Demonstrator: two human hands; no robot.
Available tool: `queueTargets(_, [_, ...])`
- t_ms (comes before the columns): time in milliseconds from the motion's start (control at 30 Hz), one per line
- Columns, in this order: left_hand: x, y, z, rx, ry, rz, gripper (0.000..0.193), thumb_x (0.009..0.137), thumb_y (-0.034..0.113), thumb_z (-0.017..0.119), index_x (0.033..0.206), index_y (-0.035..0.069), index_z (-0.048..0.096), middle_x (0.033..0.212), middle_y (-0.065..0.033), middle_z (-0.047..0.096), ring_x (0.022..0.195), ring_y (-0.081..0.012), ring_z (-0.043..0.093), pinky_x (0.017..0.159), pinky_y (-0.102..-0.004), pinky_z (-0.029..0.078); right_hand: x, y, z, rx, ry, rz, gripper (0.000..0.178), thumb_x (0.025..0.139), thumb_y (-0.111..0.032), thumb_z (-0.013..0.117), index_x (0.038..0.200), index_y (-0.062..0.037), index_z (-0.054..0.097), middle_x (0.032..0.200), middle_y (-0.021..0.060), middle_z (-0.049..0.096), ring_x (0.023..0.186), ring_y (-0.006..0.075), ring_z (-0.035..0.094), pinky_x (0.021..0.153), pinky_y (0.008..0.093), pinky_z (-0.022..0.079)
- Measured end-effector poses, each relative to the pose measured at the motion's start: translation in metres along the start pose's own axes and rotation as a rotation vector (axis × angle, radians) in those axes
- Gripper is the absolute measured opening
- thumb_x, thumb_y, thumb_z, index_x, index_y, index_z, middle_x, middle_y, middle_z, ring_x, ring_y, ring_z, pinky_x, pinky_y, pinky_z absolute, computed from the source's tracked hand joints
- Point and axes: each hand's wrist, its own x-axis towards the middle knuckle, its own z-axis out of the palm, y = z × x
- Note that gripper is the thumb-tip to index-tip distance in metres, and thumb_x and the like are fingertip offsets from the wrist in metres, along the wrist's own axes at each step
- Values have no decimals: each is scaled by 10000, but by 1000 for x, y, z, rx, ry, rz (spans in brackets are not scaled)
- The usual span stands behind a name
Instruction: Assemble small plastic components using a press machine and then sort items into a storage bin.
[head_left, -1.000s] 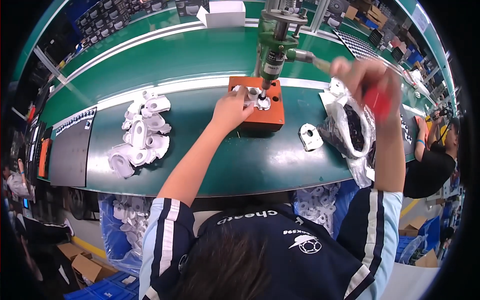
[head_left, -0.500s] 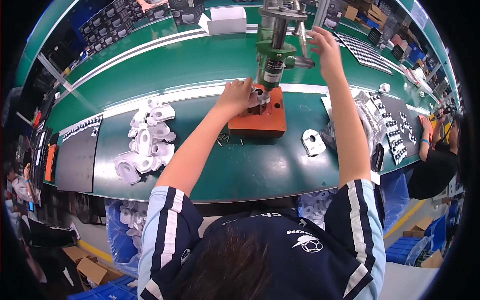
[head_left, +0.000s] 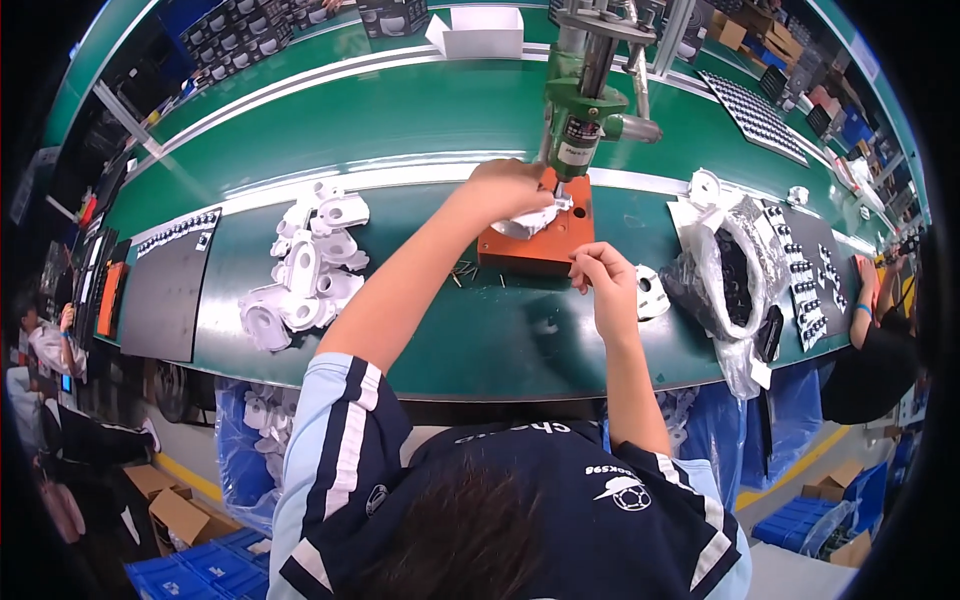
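Observation:
My left hand [head_left: 508,190] is closed on a white plastic housing [head_left: 527,224], which it holds tilted over an orange fixture block [head_left: 540,257]. Right above the block stands a green hand press [head_left: 583,110], its ram coming down close to the housing. My right hand [head_left: 608,282] is at the block's front right corner with thumb and fingers pinched; whatever they hold is too small to make out. Small metal pins [head_left: 463,270] lie scattered by the block's front left side. Just right of my right hand lies another white housing [head_left: 652,292], partly covered by it.
A heap of white housings [head_left: 305,270] lies on the green bench to the left, beside a dark board [head_left: 165,295]. On the right are an open plastic bag [head_left: 735,270] and a tray of small black-and-white parts [head_left: 805,275]. An open white box [head_left: 483,33] stands at the back.
My right hand has come down from the press lever to the front of the block. My left hand has lifted and tilted the housing on the block. The view has shifted slightly.

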Motion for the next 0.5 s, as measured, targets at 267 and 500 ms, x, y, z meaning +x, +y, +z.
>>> queueTargets(267, [-15, -7, 37, -693, -110, 419, 238, 884, 180, 524, 1062, 34, 586, 979, -67, 622, 855, -128, 605, 733, -265, 500, -12, -8, 21, 83, 103, 12, 384, 871, -159, 544, 1187, 17, 414, 1046, 126, 523, 816, 151, 569, 548, 235, 484])
queueTargets(500, [-79, 33, 47, -1447, 213, 277, 175, 853, 169, 568, 961, 32, 574, 858, -37, 598, 778, -98, 576, 690, -247, 473, -39, -37, 33, 77, -203, -120, 655, 812, -157, 654, 1346, 0, 308, 1160, 119, 501, 881, 130, 562, 604, 228, 489])
